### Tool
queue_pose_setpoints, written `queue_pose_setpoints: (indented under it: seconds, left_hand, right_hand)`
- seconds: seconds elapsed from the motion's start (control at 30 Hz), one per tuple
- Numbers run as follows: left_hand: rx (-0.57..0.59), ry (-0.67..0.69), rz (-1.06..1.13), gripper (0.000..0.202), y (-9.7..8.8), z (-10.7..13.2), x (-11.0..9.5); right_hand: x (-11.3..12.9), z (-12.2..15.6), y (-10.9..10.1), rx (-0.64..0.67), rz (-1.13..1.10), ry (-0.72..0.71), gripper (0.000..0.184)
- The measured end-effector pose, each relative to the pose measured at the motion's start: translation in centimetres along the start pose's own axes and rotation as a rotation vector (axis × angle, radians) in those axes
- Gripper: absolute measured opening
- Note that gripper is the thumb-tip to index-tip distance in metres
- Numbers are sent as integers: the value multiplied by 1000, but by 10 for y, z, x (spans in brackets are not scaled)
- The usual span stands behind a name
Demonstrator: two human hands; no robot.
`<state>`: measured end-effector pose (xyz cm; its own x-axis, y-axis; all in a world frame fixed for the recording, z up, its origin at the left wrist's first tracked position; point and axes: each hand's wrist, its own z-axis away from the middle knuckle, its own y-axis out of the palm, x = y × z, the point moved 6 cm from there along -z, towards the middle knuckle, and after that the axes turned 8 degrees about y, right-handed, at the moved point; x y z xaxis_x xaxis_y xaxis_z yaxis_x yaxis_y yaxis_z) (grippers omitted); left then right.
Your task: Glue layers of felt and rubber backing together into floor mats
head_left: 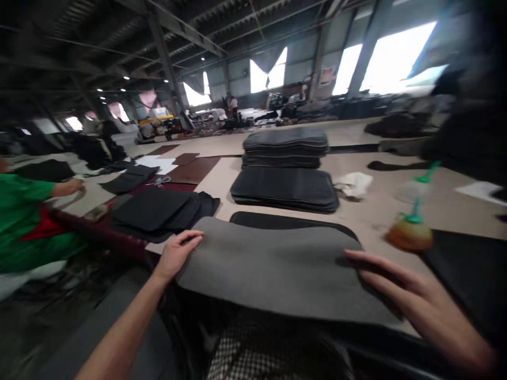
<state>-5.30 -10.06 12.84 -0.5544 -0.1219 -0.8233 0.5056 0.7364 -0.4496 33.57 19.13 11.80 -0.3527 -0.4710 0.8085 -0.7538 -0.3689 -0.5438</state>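
A flexible grey sheet with rounded corners stretches between my two hands, its near edge hanging over the table's front edge. My left hand is closed on the sheet's left end, thumb and fingers pinching the edge. At the right end, my right hand grips the edge, slightly blurred, with part of its fingers behind the sheet. Just beyond lies a black panel, partly covered by the grey sheet. Farther back rest a stack of black panels and a taller stack of dark panels.
Black sheets are piled to the left. A bottle of amber liquid with a green spout stands at right, near a crumpled white cloth. A dark sheet covers the right side. A co-worker in green sits at left.
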Motion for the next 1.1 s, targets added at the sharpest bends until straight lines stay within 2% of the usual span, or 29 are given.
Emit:
queue_pose_setpoints:
  seconds: [0.07,0.2,0.27,0.4,0.53,0.63,0.77,0.87,1.1]
  left_hand:
    - [-6,33,-40,37,20,-29,-3]
    - [-36,52,-10,45,44,-63,-7]
    - [42,-29,64,54,55,-67,1]
    - [288,-225,178,75,81,-59,34]
    - [366,-178,60,76,97,-54,59]
    - [391,-58,-96,68,105,-53,64]
    - [407,27,-159,61,110,-51,61]
    - [406,22,-164,62,110,-49,60]
    - [390,-97,-85,70,104,-51,66]
  right_hand:
    - [-8,-6,-14,1,-44,143,38]
    - [-17,-18,-26,-29,-207,236,48]
    - [-27,-20,-24,-6,-233,260,55]
    - [-51,-16,-12,36,-65,242,60]
    - [-69,-9,0,34,55,231,57]
    - [-72,-7,6,8,128,191,54]
    - [-73,-8,10,12,171,155,52]
    - [-73,-8,9,15,166,149,52]
    - [-68,-8,3,10,105,206,52]
